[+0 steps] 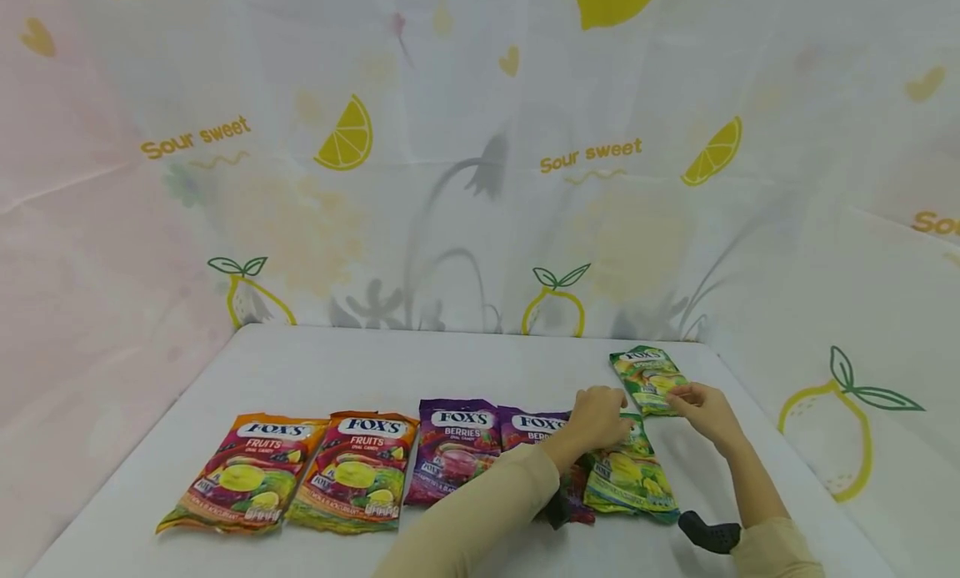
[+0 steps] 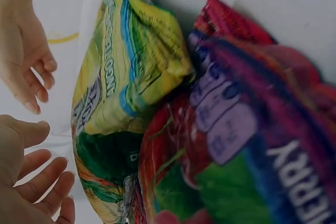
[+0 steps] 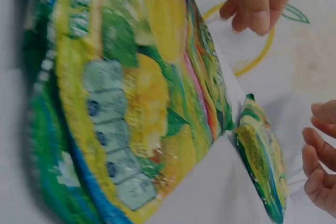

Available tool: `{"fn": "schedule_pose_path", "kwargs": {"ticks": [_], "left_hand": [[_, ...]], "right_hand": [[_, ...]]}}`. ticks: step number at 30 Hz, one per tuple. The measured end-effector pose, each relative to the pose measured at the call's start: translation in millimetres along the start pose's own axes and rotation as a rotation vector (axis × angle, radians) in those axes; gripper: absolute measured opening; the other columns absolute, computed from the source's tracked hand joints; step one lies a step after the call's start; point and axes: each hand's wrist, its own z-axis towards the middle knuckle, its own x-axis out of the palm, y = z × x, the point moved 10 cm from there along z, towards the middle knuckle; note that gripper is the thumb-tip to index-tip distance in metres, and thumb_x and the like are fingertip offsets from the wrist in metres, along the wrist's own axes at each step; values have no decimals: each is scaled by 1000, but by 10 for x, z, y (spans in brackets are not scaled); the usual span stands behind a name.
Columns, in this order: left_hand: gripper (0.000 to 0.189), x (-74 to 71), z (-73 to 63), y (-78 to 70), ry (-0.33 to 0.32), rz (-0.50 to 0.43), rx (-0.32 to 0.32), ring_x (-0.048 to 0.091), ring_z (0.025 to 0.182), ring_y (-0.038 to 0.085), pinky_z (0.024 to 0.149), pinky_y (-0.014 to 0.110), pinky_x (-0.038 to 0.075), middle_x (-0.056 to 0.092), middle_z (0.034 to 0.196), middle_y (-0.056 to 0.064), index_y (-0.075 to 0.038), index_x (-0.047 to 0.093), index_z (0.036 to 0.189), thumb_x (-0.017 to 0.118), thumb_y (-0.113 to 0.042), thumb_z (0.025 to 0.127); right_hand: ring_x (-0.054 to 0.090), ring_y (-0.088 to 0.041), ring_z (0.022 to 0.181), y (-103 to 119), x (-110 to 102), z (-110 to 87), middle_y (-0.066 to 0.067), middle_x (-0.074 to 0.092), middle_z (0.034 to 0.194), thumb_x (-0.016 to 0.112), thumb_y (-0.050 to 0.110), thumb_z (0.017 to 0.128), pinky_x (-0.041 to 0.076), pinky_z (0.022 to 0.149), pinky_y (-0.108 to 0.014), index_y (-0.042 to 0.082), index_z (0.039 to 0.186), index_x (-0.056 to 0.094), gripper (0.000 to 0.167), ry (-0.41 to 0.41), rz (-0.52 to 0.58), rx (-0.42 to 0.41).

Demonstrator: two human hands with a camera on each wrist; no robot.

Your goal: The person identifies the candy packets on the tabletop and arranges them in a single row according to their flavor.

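My left hand [image 1: 600, 415] hovers over the top of the nearer green Fox's candy bag [image 1: 630, 478], its fingers loosely bent. In the left wrist view this left hand [image 2: 31, 182] shows nothing between thumb and fingers. Farther back lies a second green candy bag [image 1: 645, 378], face up. My right hand [image 1: 703, 411] is at that bag's lower right edge. The right wrist view shows the right hand [image 3: 321, 161] with relaxed fingers, a small gap separating them from the far bag [image 3: 262, 161]. My left forearm partly covers a purple Berries candy bag [image 1: 525, 428].
Left of my hands, another purple Berries bag [image 1: 456, 453] and two orange-topped Fruits bags [image 1: 356, 469] lie in a row on the white table [image 1: 420, 361]. A printed cloth [image 1: 465, 228] hangs behind and along the sides. A black wrist device [image 1: 708, 532] is by my right sleeve.
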Motion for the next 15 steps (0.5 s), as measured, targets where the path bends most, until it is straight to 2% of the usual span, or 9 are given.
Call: {"fn": "schedule_pose_path", "kwargs": {"ticks": [8, 12, 15], "left_hand": [[20, 137, 225, 212, 71, -23, -128, 61, 90, 15, 73, 29, 46, 67, 99, -4, -16, 68, 103, 63, -30, 89], [21, 175, 282, 259, 96, -31, -163, 61, 93, 13, 76, 29, 46, 67, 100, -5, -17, 67, 104, 62, -30, 89], [24, 200, 292, 283, 122, -89, -196, 61, 95, 14, 79, 31, 45, 67, 102, -5, -16, 67, 106, 62, -31, 89]], "right_hand": [[59, -39, 89, -137, -36, 190, -32, 61, 101, 54, 16, 95, 50, 69, -42, -14, 108, 57, 33, -15, -19, 57], [58, -39, 89, -257, -15, 268, -33, 61, 101, 55, 16, 94, 49, 68, -40, -14, 109, 57, 34, -21, -7, 102], [57, -41, 92, -358, 0, 325, -34, 59, 103, 55, 17, 93, 48, 69, -40, -14, 110, 57, 35, -32, -2, 143]]}}
